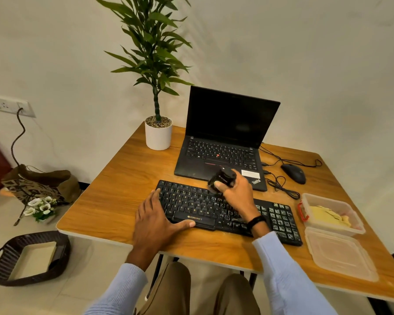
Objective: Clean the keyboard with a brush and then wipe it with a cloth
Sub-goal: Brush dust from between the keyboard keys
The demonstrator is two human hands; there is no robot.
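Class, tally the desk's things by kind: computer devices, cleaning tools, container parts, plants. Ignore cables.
Computer devices: 3, black keyboard, black laptop, black mouse
Cleaning tools: 2, black brush, yellow cloth
Container parts: 2, clear plastic box, clear lid
Plants: 1, white-potted green plant
Total: 8

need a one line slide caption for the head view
Right hand grips a brush at the keyboard while the left hand rests flat on its left end.
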